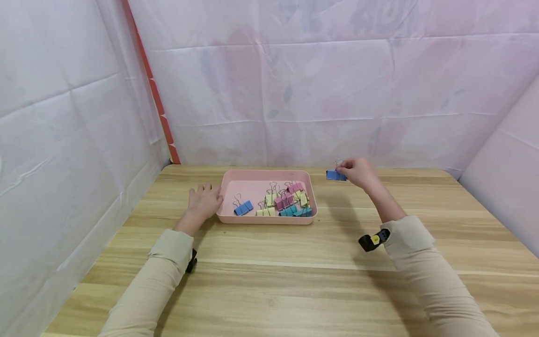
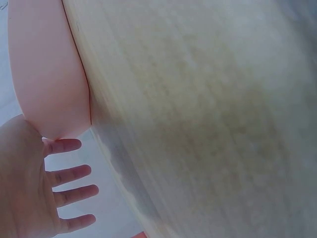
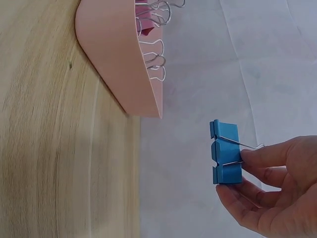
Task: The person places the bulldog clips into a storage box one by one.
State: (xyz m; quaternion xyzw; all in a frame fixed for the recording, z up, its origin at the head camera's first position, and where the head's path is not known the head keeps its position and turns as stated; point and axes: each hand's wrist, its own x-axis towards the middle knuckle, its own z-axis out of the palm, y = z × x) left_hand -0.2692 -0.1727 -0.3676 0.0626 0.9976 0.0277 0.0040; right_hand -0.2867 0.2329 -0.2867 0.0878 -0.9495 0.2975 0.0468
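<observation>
In the head view a blue binder clip [image 1: 335,175] hangs above the table, right of a pink tray [image 1: 252,220]. My right hand [image 1: 358,172] pinches it between thumb and fingers; the right wrist view shows the blue binder clip [image 3: 228,152] with its wire handles against the thumb. My left hand [image 1: 204,202] rests against the tray's left end, fingers spread and fairly straight, as the left hand [image 2: 29,183] also shows in the left wrist view. Inside the tray, another blue binder clip [image 1: 243,208] lies apart at the left, while several yellow, pink and teal clips crowd the right side.
The tray stands on a wooden table [image 1: 269,281] near its back edge. White patterned sheeting [image 1: 328,93] hangs behind and at both sides. A black wrist strap [image 1: 374,240] sits at the right sleeve cuff.
</observation>
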